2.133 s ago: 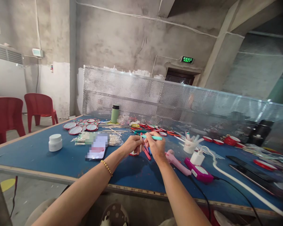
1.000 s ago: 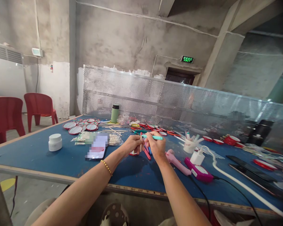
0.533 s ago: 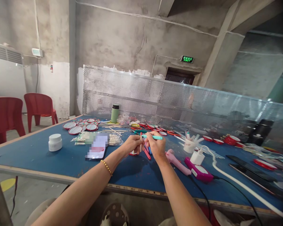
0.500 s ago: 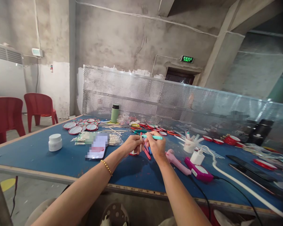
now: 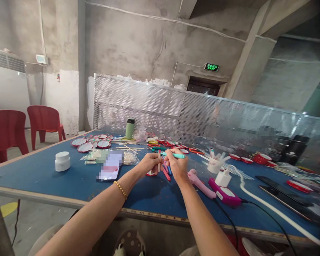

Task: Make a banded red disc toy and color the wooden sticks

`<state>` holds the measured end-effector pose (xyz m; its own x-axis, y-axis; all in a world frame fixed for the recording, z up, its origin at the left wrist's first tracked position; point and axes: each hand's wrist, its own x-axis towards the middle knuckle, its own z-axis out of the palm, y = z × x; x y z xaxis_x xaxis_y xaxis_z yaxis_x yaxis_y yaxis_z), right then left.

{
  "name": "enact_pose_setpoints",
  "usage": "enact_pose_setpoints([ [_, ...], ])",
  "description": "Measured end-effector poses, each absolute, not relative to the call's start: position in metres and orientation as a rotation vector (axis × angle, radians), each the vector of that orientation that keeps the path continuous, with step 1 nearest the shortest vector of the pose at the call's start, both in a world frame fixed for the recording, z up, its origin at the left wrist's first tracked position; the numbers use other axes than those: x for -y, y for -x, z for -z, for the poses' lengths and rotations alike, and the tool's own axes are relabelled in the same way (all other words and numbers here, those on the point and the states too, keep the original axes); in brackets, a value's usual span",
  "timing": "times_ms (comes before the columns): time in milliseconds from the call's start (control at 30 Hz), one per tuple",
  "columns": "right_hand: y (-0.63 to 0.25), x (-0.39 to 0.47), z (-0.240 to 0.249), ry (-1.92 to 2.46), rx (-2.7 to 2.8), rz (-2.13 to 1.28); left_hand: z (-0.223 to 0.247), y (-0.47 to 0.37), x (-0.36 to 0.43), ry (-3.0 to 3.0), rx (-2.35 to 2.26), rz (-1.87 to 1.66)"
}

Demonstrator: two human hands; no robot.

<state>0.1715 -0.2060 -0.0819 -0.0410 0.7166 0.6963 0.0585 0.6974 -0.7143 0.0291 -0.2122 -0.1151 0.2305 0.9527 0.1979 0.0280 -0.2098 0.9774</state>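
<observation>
My left hand [image 5: 150, 164] pinches a small flat wooden stick [image 5: 159, 161] with a red upper end, held upright over the table. In my right hand [image 5: 178, 164] is a turquoise marker [image 5: 176, 155], gripped like a pen, its tip pointing left at the upper part of the stick. Whether the tip touches the stick is too small to tell. Below the hands lie a red marker [image 5: 166, 175] and a blue marker [image 5: 170, 171]. A pink glue gun [image 5: 201, 184] rests just right of my right wrist.
Left on the blue table [image 5: 37, 181] are a phone [image 5: 112, 167], a white jar [image 5: 62, 161] and round red-rimmed pieces [image 5: 85, 147]. A green bottle [image 5: 129, 129] stands behind. To the right are a cup of sticks [image 5: 214, 165], a magenta power box [image 5: 225, 193], cables and dark phones [image 5: 285, 199].
Almost nothing differs. The marker in my right hand has shifted very slightly to the right; my left hand and the stick stay in place.
</observation>
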Motion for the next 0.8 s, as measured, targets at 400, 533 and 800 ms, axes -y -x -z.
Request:
enact_pose_setpoints([
  [400, -0.1720, 0.2032, 0.0858, 0.660, 1.550, -0.608, 0.1144, -0.0294, 0.2135, -1.514, -0.943, -1.167],
  [533, -0.1717, 0.2024, 0.0856, 0.657, 1.552, -0.606, 0.1146, -0.0294, 0.2139, -1.513, -0.951, -1.161],
  [800, -0.1723, 0.2014, 0.0867, 0.671, 1.551, -0.604, 0.1144, -0.0292, 0.2140, -1.509, -0.963, -1.148],
])
